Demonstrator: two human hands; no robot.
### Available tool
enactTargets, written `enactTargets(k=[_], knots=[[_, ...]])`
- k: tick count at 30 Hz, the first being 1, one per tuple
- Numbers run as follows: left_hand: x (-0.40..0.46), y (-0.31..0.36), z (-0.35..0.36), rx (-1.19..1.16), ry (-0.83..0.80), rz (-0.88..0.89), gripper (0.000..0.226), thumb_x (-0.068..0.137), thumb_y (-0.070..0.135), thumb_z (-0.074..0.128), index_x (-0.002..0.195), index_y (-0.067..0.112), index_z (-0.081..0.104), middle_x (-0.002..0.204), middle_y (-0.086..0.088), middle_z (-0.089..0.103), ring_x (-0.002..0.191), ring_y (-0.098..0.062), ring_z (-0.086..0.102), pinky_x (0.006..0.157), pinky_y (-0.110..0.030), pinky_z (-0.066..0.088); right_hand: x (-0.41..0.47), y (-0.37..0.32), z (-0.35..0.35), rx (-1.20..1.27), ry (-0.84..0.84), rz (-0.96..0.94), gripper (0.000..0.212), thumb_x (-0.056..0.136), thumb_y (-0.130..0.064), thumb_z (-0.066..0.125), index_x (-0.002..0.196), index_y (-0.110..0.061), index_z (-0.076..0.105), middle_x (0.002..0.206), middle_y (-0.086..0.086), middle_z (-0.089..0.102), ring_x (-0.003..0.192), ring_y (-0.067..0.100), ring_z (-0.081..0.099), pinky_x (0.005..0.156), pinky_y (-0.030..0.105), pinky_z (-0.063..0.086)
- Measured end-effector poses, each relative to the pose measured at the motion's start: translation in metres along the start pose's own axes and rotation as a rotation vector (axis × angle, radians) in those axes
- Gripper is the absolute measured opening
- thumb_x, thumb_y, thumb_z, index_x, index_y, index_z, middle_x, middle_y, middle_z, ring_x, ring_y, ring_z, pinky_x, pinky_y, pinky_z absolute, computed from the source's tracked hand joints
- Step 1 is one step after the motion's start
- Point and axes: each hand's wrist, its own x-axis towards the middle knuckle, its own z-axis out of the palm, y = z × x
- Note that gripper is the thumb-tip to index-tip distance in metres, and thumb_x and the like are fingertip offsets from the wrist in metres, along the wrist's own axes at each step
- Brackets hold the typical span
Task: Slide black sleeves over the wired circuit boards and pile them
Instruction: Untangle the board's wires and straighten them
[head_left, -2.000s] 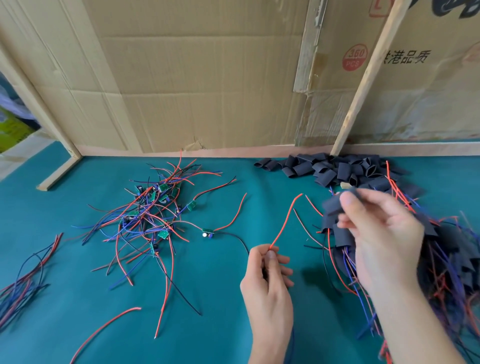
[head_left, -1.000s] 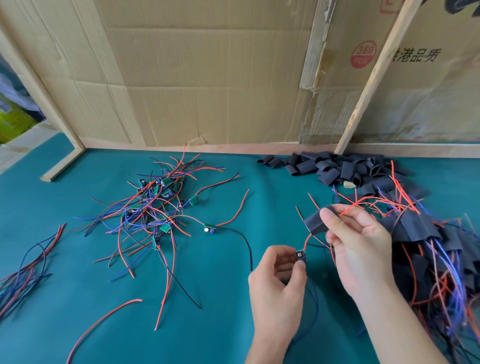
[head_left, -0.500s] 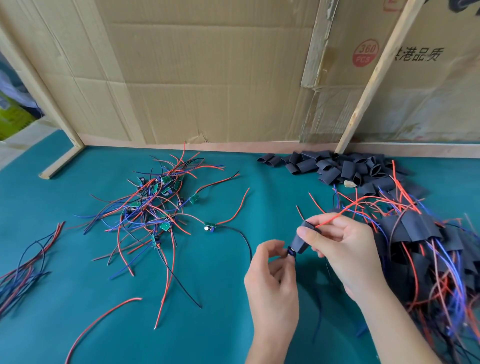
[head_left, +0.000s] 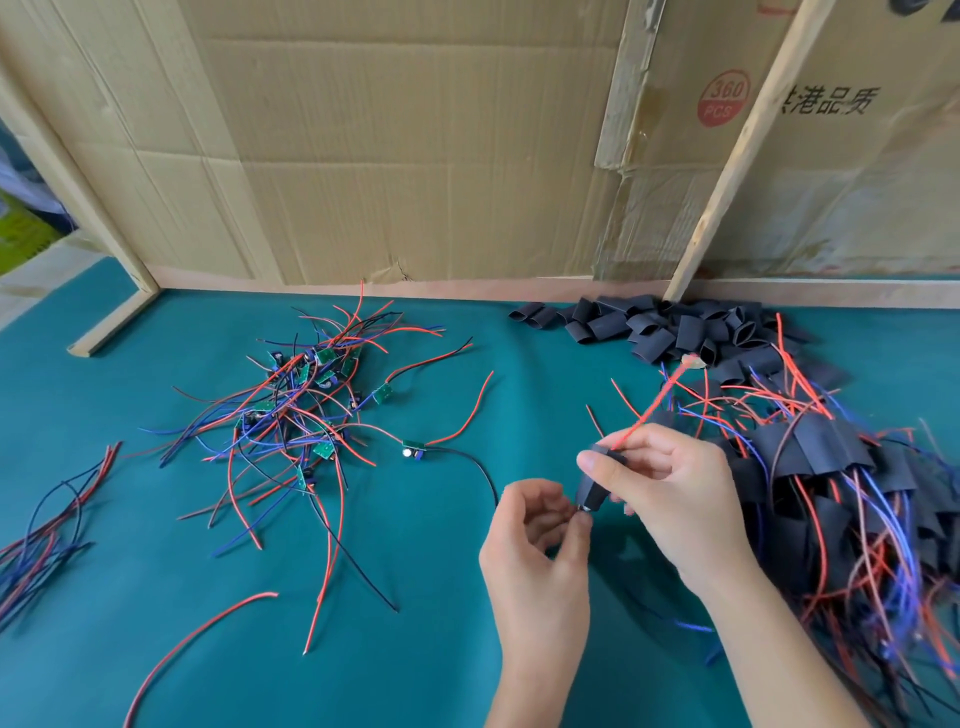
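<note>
At the far left edge of the frame, a bundle of loose wires (head_left: 39, 535) lies on the teal table (head_left: 156, 623). Left of centre sits a tangle of bare green circuit boards (head_left: 306, 405) with red, blue and black leads. Lower centre, the left hand (head_left: 535, 551) curls its thumb and fingers, pinching the lower end of a wired board just below the black sleeve (head_left: 595, 480). The right hand (head_left: 670, 493) grips that sleeve between thumb and fingers; a red wire (head_left: 654, 402) runs out of its top toward the upper right. Loose sleeves (head_left: 670, 330) are heaped upper right, against the cardboard wall (head_left: 415, 156). The finished pile (head_left: 841, 499) fills the right edge.
</note>
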Motion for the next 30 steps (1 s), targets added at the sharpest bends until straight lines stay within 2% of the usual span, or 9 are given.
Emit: enactTargets(k=[7, 12, 14, 17, 20, 23, 25, 27, 30], knots=[[0.0, -0.002, 0.001, 0.069, -0.015, 0.053, 0.021, 0.089, 0.004, 0.073, 0.083, 0.023, 0.068, 0.08, 0.006, 0.073, 0.073, -0.016, 0.069, 0.069, -0.024, 0.055, -0.004, -0.004, 0.006, 0.14, -0.142, 0.166, 0.035, 0.065, -0.049, 0.086, 0.081, -0.021, 0.071, 0.069, 0.008, 0.074, 0.056, 0.013, 0.058, 0.053, 0.022, 0.046], [-0.001, 0.004, 0.002, -0.014, -0.041, 0.015, 0.013, 0.096, 0.02, 0.071, 0.087, 0.028, 0.066, 0.078, 0.002, 0.075, 0.069, -0.019, 0.072, 0.064, -0.024, 0.055, -0.011, -0.013, 0.014, 0.219, -0.204, 0.194, 0.032, 0.075, -0.033, 0.09, 0.095, -0.022, 0.068, 0.089, 0.015, 0.078, 0.073, 0.018, 0.067, 0.063, 0.032, 0.049], [-0.001, 0.004, 0.002, -0.026, -0.039, 0.011, 0.012, 0.095, 0.017, 0.072, 0.09, 0.023, 0.063, 0.078, 0.002, 0.074, 0.066, -0.021, 0.072, 0.062, -0.023, 0.055, -0.011, -0.019, 0.01, 0.223, -0.098, 0.136, 0.029, 0.079, -0.022, 0.089, 0.1, -0.025, 0.069, 0.085, 0.018, 0.077, 0.077, 0.025, 0.072, 0.057, 0.027, 0.051], [0.0, 0.001, 0.003, -0.028, -0.019, -0.005, 0.016, 0.094, 0.006, 0.069, 0.092, 0.019, 0.06, 0.074, 0.004, 0.07, 0.063, -0.023, 0.071, 0.058, -0.028, 0.054, -0.007, -0.039, -0.019, 0.049, 0.13, 0.009, 0.043, 0.067, -0.044, 0.087, 0.105, -0.036, 0.067, 0.079, 0.005, 0.079, 0.07, 0.013, 0.075, 0.054, 0.026, 0.051], [0.001, -0.003, 0.003, -0.005, 0.002, -0.021, 0.019, 0.094, 0.0, 0.063, 0.092, 0.02, 0.06, 0.074, 0.003, 0.069, 0.063, -0.02, 0.071, 0.061, -0.033, 0.054, 0.008, -0.057, -0.069, -0.371, 0.302, -0.085, 0.056, 0.063, -0.067, 0.076, 0.109, -0.04, 0.059, 0.082, -0.017, 0.077, 0.078, 0.0, 0.072, 0.073, 0.036, 0.054], [0.001, -0.002, 0.003, -0.007, 0.032, -0.02, 0.021, 0.094, -0.001, 0.061, 0.093, 0.02, 0.06, 0.077, 0.003, 0.07, 0.066, -0.019, 0.072, 0.063, -0.034, 0.055, 0.023, -0.077, -0.099, -0.598, 0.521, -0.123, 0.059, 0.07, -0.07, 0.065, 0.119, -0.04, 0.049, 0.119, -0.003, 0.067, 0.116, 0.03, 0.062, 0.102, 0.059, 0.048], [0.001, -0.001, 0.003, -0.011, 0.051, -0.022, 0.024, 0.094, -0.003, 0.057, 0.094, 0.021, 0.06, 0.081, 0.004, 0.07, 0.069, -0.018, 0.072, 0.063, -0.032, 0.056, 0.027, -0.092, -0.087, -0.591, 0.563, -0.228, 0.049, 0.077, -0.058, 0.064, 0.12, -0.036, 0.053, 0.119, 0.001, 0.066, 0.115, 0.032, 0.061, 0.103, 0.058, 0.048], [0.001, 0.0, 0.003, -0.023, 0.081, -0.017, 0.029, 0.092, -0.009, 0.052, 0.095, 0.02, 0.059, 0.084, 0.006, 0.069, 0.069, -0.017, 0.07, 0.06, -0.026, 0.054, 0.03, -0.102, -0.046, -0.516, 0.4, -0.357, 0.033, 0.077, -0.043, 0.068, 0.108, -0.031, 0.065, 0.097, -0.013, 0.072, 0.091, 0.015, 0.068, 0.09, 0.045, 0.057], [0.001, 0.002, 0.001, -0.015, 0.169, -0.019, 0.031, 0.089, -0.015, 0.046, 0.091, 0.015, 0.055, 0.083, 0.001, 0.066, 0.066, -0.016, 0.066, 0.06, -0.017, 0.049, 0.035, -0.102, 0.044, -0.538, -0.179, -0.394, 0.017, 0.08, -0.027, 0.078, 0.097, -0.026, 0.074, 0.083, -0.014, 0.075, 0.077, 0.005, 0.067, 0.082, 0.035, 0.056]])
